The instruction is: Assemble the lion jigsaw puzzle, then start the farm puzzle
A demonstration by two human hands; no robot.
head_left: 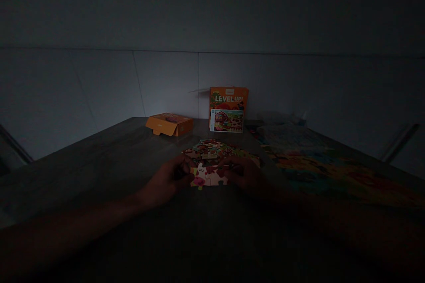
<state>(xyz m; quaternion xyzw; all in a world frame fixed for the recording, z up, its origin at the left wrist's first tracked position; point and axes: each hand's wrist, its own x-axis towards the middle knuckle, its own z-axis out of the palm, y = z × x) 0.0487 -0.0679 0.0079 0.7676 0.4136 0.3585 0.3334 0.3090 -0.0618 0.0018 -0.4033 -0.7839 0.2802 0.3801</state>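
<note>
Several joined jigsaw puzzle pieces (210, 176) showing a cow's head and spotted body lie between my hands, close above or on the table. My left hand (172, 177) is closed on their left edge, thumb in front and fingers behind. At the right edge, my right hand (244, 174) grips them in a similar pinch. Just behind lies a heap of loose puzzle pieces (210, 147), partly hidden by both hands. The scene is very dark, so fine details of the fingers are hard to make out.
An orange "LEVEL UP!" box (229, 93) stands against the wall, with a farm picture card (228, 121) leaning on it. Left of it lies an orange box (172, 121) with its flap open. A colourful assembled puzzle (332, 172) and clear plastic (285, 135) cover the table's right side.
</note>
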